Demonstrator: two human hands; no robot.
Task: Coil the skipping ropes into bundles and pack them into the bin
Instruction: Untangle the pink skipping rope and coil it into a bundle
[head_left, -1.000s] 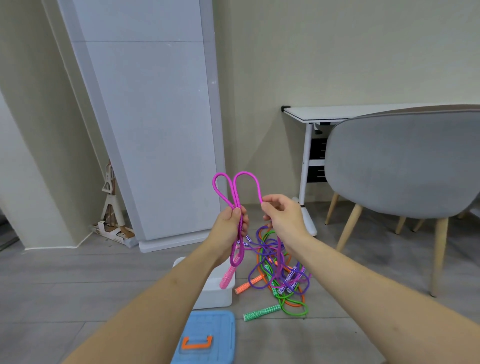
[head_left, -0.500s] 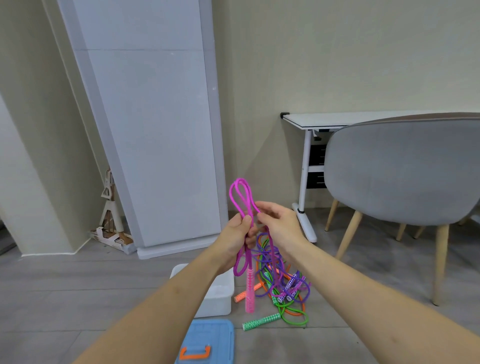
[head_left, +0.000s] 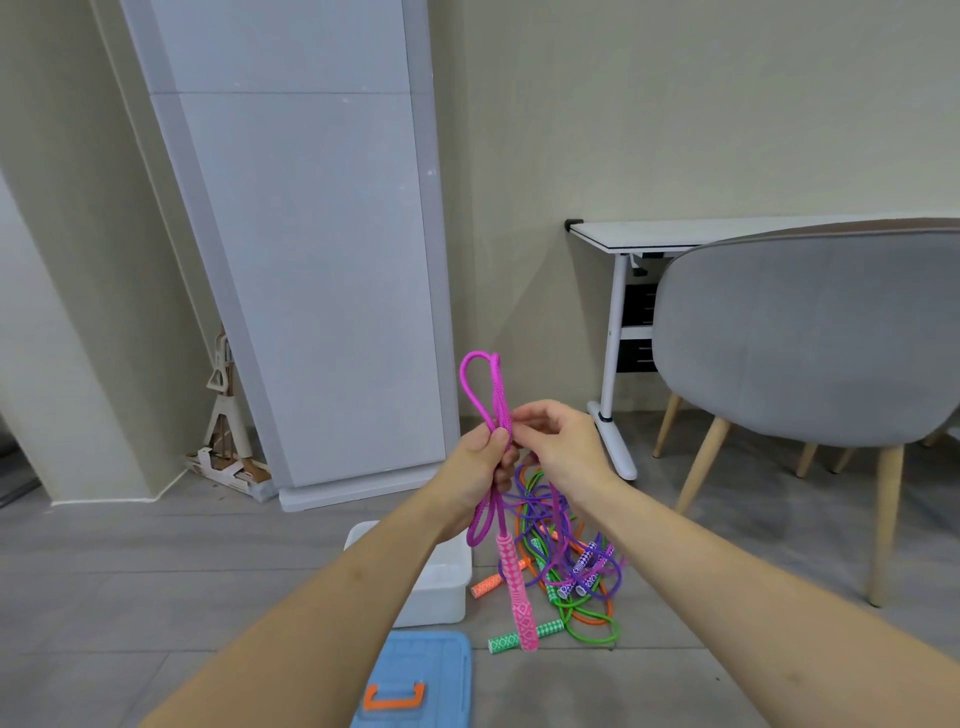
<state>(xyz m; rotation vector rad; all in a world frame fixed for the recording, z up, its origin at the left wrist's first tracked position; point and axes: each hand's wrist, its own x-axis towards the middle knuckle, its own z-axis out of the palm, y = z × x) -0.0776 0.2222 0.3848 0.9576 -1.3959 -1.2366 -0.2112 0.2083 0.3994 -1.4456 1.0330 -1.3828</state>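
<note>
My left hand (head_left: 480, 467) grips a folded magenta skipping rope (head_left: 485, 395); its loops stick up above my fist and a pink patterned handle (head_left: 517, 597) hangs down below it. My right hand (head_left: 558, 441) is right beside it, fingertips pinching the same rope near my left thumb. On the floor beneath lies a tangled pile of purple, green and orange ropes (head_left: 566, 566). A white bin (head_left: 441, 587) sits open on the floor left of the pile, partly hidden by my left forearm.
A blue lid with an orange handle (head_left: 415, 680) lies on the floor in front of the bin. A grey chair (head_left: 810, 338) with wooden legs stands at the right, a white desk (head_left: 649, 234) behind it. A tall grey panel (head_left: 311, 249) leans against the wall.
The two upper loops have been brought together into one narrow bunch. My right hand has closed in on my left, and the pink handle now hangs lower.
</note>
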